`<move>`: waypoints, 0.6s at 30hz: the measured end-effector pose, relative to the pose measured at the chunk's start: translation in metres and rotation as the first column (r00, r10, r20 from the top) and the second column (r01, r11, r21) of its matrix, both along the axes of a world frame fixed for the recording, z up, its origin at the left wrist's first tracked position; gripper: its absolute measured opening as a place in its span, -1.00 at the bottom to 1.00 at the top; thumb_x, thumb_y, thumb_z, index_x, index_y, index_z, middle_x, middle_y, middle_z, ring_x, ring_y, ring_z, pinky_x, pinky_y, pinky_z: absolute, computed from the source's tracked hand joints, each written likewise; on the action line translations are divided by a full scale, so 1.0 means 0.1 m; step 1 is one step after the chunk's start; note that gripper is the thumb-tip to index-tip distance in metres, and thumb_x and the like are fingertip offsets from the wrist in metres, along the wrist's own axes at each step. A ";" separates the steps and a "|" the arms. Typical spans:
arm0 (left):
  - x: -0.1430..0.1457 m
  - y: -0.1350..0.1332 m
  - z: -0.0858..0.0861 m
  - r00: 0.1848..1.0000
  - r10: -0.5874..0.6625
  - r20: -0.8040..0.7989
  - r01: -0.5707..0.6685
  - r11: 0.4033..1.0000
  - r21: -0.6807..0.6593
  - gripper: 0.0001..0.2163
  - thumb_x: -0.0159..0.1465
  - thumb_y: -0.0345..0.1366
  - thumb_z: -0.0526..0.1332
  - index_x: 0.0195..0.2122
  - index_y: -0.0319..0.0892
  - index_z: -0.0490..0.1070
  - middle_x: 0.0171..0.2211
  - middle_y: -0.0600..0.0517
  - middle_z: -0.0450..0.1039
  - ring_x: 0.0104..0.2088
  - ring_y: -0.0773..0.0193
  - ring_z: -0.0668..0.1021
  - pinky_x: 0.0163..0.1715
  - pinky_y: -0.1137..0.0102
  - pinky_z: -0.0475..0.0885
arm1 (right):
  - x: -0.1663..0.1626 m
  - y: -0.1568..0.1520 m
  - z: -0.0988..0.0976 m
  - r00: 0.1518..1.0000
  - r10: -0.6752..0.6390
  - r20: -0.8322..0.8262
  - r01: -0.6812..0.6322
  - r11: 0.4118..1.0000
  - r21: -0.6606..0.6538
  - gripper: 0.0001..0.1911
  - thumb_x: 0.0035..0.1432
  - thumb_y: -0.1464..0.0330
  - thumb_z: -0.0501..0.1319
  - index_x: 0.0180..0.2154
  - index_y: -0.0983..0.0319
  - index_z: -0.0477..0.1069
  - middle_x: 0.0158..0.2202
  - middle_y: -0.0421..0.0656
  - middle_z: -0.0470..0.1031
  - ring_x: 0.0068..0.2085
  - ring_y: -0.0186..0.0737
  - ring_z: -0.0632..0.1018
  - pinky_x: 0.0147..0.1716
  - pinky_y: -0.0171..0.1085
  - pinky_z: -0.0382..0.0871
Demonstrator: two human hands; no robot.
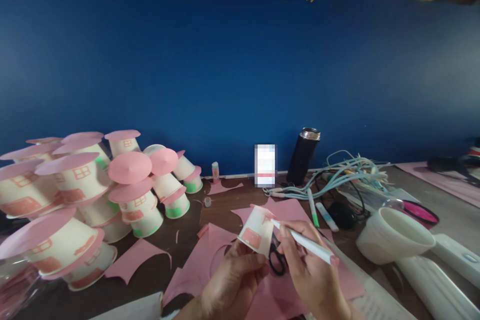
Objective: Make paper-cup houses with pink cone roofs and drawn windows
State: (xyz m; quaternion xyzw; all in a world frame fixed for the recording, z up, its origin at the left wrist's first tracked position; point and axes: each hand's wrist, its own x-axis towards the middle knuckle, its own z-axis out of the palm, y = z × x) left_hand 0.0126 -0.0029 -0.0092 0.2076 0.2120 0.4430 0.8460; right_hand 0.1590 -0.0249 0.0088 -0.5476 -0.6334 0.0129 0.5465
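1. The left hand is partly closed, its thumb and fingers pinching the lower edge of a white paper cup.
2. The right hand is closed around a white marker in a writing grip; the marker's reddish end points to about 4 o'clock.
3. The cup sits at 1 o'clock from the left hand and at 10 o'clock from the right, tilted, raised over the worktop. Its side bears a reddish door shape, and the marker's tip meets the wall near the narrower end.
4. At 5 o'clock from the cup, between the two hands, shows a black handle of the scissors; the rest is largely hidden.
5. Cut pink paper spreads below both hands.
6. At 9 to 10 o'clock from the cup, well apart, stand decorated cups with pink discs on top, several stacked in pairs.
7. At 11 o'clock stands a small tube; at 1 o'clock, a dark bottle.
8. At 2 o'clock, just beyond the right hand, lies a green-ended marker; at 3 o'clock, farther off, a larger white cup.
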 end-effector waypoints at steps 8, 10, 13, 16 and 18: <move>-0.03 0.00 -0.04 1.000 0.009 0.025 -0.008 1.000 -0.030 -0.57 0.03 -0.61 0.34 -0.05 -0.18 0.49 -0.22 -0.03 0.52 -0.31 0.34 0.52 -0.30 0.45 0.39 | 0.01 -0.01 -0.01 1.000 0.003 0.001 -0.003 1.000 -0.003 -0.91 0.32 0.33 0.14 -0.22 0.14 0.41 -0.47 -0.28 0.46 -0.51 -0.37 0.54 -0.47 -0.42 0.41; -0.03 0.00 -0.04 0.999 0.013 0.031 -0.012 0.999 -0.037 -0.57 0.04 -0.62 0.34 -0.06 -0.19 0.49 -0.22 -0.03 0.52 -0.31 0.34 0.52 -0.30 0.45 0.40 | 0.01 -0.01 -0.01 1.000 0.005 0.001 -0.005 1.000 -0.008 -0.91 0.32 0.32 0.14 -0.21 0.14 0.41 -0.48 -0.28 0.47 -0.52 -0.37 0.54 -0.47 -0.41 0.42; -0.03 0.01 -0.04 0.999 0.012 0.037 -0.010 0.999 -0.052 -0.55 0.04 -0.63 0.34 -0.04 -0.18 0.49 -0.24 -0.02 0.53 -0.33 0.35 0.52 -0.31 0.45 0.40 | 0.01 0.00 -0.01 1.000 -0.008 0.011 0.008 1.000 -0.003 -0.91 0.32 0.32 0.14 -0.21 0.14 0.42 -0.47 -0.27 0.48 -0.50 -0.35 0.55 -0.44 -0.40 0.44; -0.03 0.01 -0.04 0.999 0.018 0.043 -0.016 0.998 -0.065 -0.58 0.05 -0.63 0.32 -0.06 -0.20 0.49 -0.25 -0.02 0.53 -0.34 0.35 0.52 -0.31 0.45 0.41 | 0.01 0.00 0.00 1.000 -0.017 0.022 0.017 1.000 0.009 -0.90 0.32 0.32 0.14 -0.23 0.14 0.42 -0.45 -0.26 0.49 -0.49 -0.34 0.56 -0.43 -0.39 0.44; -0.02 0.01 -0.04 0.999 0.019 0.046 -0.016 0.998 -0.066 -0.60 0.04 -0.63 0.32 -0.08 -0.21 0.50 -0.25 -0.02 0.53 -0.33 0.34 0.52 -0.31 0.45 0.41 | 0.01 0.00 0.00 1.000 -0.015 0.021 0.015 1.000 0.014 -0.90 0.32 0.31 0.14 -0.23 0.15 0.42 -0.46 -0.27 0.48 -0.51 -0.35 0.55 -0.45 -0.39 0.43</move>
